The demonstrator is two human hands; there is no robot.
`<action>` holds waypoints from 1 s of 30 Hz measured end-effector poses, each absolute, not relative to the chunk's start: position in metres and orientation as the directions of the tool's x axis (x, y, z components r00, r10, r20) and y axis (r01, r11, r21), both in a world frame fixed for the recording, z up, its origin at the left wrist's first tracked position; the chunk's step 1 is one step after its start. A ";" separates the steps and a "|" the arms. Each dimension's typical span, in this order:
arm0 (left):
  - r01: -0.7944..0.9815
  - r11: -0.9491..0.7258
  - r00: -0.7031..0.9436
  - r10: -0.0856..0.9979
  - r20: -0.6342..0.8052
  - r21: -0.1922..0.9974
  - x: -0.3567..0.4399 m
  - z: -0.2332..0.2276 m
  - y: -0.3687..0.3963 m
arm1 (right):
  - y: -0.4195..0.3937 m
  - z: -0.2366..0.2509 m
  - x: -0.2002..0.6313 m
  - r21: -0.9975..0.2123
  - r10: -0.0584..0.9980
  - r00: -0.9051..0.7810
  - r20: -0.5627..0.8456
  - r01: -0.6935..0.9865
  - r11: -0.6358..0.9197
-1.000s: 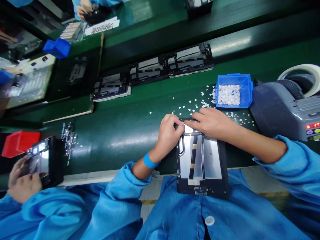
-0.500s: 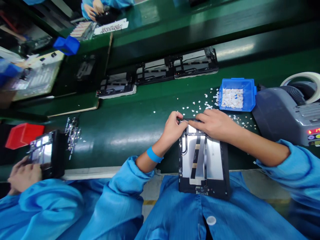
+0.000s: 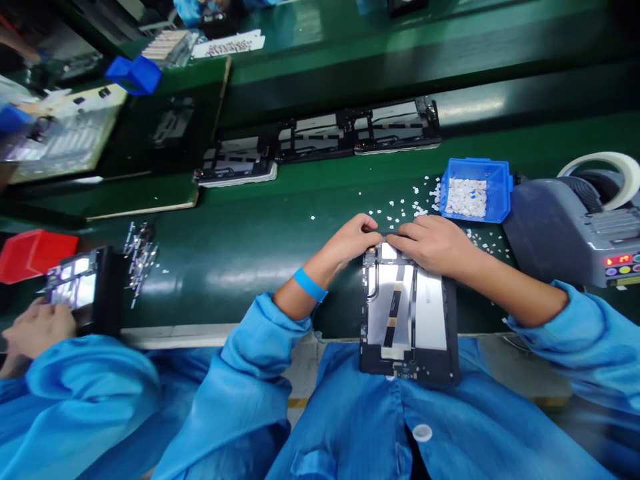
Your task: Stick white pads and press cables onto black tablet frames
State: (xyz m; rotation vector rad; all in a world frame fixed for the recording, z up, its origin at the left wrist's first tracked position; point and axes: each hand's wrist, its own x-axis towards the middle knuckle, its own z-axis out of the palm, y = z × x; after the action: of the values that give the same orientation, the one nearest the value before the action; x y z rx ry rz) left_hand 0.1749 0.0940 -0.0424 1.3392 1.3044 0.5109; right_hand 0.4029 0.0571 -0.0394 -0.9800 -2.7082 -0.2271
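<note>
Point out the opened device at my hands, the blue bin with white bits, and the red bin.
Opened device [image 3: 430, 307]: head view, on its right-hand silver area.
Blue bin [image 3: 497, 193]: head view, on its right wall.
Red bin [image 3: 34, 256]: head view, on its wall.

1 opened tablet [image 3: 430, 307] near, 3 tablets [image 3: 315, 137] in a far row, 1 device [image 3: 75, 281] left. 1 blue bin [image 3: 497, 190] right, 1 blue box [image 3: 134, 75] far left, 1 red bin [image 3: 37, 257] left. 1 grey machine [image 3: 550, 230], 1 tape roll [image 3: 629, 175] right. White bits [image 3: 466, 197]: dozens (too small to count).
</note>
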 end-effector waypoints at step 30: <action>0.299 0.198 -0.224 0.966 -0.133 0.933 0.014 0.005 0.024 | 0.058 0.018 0.382 -0.798 0.962 -0.263 -0.074 0.594 0.101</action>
State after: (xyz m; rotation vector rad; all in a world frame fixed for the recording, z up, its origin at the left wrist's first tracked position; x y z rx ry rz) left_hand 0.0143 0.0242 0.0049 1.2075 1.6755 1.0519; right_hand 0.3816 0.0579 0.0180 -1.5165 -1.9117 1.0245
